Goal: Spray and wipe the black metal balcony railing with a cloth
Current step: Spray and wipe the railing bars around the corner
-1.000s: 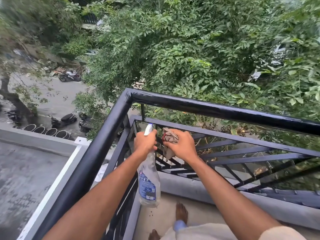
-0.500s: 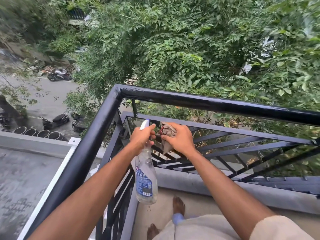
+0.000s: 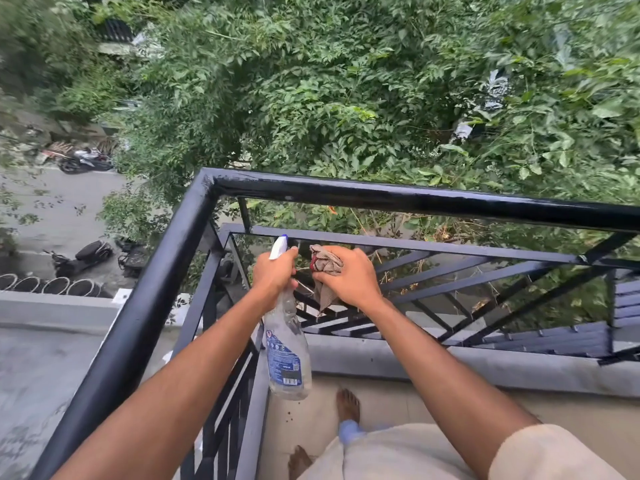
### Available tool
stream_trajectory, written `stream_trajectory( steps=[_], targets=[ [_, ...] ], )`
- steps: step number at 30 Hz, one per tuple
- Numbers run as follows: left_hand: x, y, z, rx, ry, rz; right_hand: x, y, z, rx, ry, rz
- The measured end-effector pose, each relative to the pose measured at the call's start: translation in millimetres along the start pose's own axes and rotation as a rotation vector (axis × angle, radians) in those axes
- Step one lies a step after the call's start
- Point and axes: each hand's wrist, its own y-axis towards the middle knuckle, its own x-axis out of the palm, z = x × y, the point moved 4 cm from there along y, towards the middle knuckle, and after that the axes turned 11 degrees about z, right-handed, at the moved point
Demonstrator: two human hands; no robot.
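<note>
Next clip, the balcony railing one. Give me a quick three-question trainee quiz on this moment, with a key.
1. True or false: the left hand grips the spray bottle by its trigger head, with the bottle's body hanging down.
2. Multiple choice: what does the right hand hold? A) a sponge B) a crumpled cloth C) nothing
3. Short answer: is the cloth touching the top rail?

Key: 1 true; 2 B; 3 no, it is held lower down, apart from that rail.
</note>
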Motion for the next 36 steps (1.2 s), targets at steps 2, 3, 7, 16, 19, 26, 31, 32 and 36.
stream_trajectory(
  steps=[2, 3, 7, 16, 19, 26, 31, 32, 36],
  targets=[
    [2, -2, 0, -0.010, 0.000, -0.005, -4, -3, 0, 0.003, -0.005, 0.006],
    [5, -4, -1, -0.026, -0.023, -0.030, -7, -5, 1, 0.005, -0.010, 0.010],
    [11, -8, 1, -0.046, -0.085, -0.104, -17, -14, 3, 0.000, -0.045, 0.009],
    [31, -20, 4, 0.034, 0.014, -0.104, -36, -33, 9, -0.013, -0.075, -0.007],
    [38, -23, 3, 0.038, 0.041, -0.094, -43, -38, 11, -0.007, -0.061, 0.005],
    [58, -30, -6, -0.043, 0.016, -0.137, -60, -39, 25, -0.003, -0.063, 0.009],
    [73, -39, -4, 0.011, 0.069, -0.109, -66, -36, 41, -0.022, -0.006, -0.035],
    [75, -41, -3, 0.019, 0.082, -0.079, -68, -36, 45, -0.023, 0.001, -0.042],
    [92, -47, -7, -0.002, 0.033, -0.052, -80, -32, 63, -0.024, 0.007, -0.055]
  ],
)
